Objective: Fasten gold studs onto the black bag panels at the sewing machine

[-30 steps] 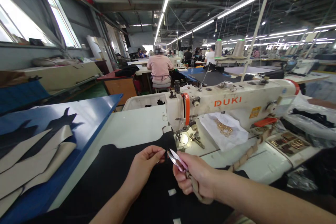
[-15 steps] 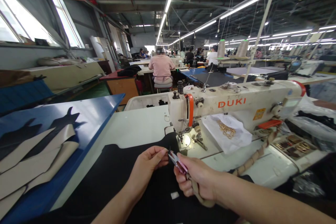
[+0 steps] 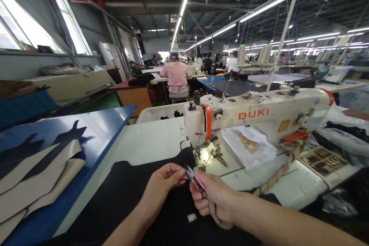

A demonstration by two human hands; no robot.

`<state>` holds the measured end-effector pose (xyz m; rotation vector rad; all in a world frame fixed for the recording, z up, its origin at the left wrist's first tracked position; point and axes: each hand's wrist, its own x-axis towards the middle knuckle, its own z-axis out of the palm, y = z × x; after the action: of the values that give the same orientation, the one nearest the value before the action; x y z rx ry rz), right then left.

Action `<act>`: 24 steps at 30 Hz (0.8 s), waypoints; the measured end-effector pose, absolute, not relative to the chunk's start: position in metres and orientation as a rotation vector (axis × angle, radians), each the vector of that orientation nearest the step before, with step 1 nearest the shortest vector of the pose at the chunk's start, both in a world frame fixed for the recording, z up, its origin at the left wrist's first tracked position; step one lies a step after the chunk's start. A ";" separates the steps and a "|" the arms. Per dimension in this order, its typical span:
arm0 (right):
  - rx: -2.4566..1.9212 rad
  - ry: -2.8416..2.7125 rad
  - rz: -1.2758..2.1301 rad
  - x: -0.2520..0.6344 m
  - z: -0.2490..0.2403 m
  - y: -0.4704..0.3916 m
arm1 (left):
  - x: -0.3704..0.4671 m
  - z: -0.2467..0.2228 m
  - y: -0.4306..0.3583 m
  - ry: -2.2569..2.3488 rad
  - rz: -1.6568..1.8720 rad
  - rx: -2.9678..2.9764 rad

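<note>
In my right hand (image 3: 211, 194) is a pair of thread snips (image 3: 195, 179) with a pinkish grip, its blades pointing up and left. A beige strap (image 3: 212, 212) hangs from below the same hand. Thumb and fingers of my left hand (image 3: 165, 182) are pinched together at the blade tips; what they hold is too small to name. Under both hands spreads a large piece of black material (image 3: 123, 188), with a small white patch (image 3: 191, 217) on it. Just beyond stands a sewing machine (image 3: 253, 113), its needle area lit.
Gold-coloured metal pieces (image 3: 248, 144) lie on a white bag (image 3: 259, 157) beneath the machine arm. To the right is a parts tray (image 3: 324, 163) with hardware. Beige panels (image 3: 43, 184) rest on a blue table (image 3: 112, 117) at left. A person in pink (image 3: 175, 75) sits ahead.
My hands stay almost in place. The snips' blades have shifted slightly, and they appear a little further apart. The view has moved marginally.
</note>
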<state>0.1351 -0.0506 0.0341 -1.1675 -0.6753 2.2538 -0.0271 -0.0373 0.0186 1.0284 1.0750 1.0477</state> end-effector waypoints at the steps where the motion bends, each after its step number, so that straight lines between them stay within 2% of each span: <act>1: -1.171 -0.677 2.249 0.135 0.035 -0.051 | -0.027 0.019 -0.037 1.073 1.049 1.037; 16: -1.144 -0.630 2.133 0.139 0.034 -0.054 | -0.027 0.019 -0.039 1.133 1.087 1.096; 20: -1.104 -0.735 1.968 0.168 0.036 -0.063 | -0.027 0.019 -0.040 1.164 1.067 1.134; 24: -1.105 -0.686 1.704 0.239 0.034 -0.079 | -0.026 0.019 -0.038 1.151 1.063 1.118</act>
<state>0.2391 -0.0785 0.0343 -1.1048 -0.6865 1.7040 -0.0264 -0.0379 0.0188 1.1183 1.1514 1.0629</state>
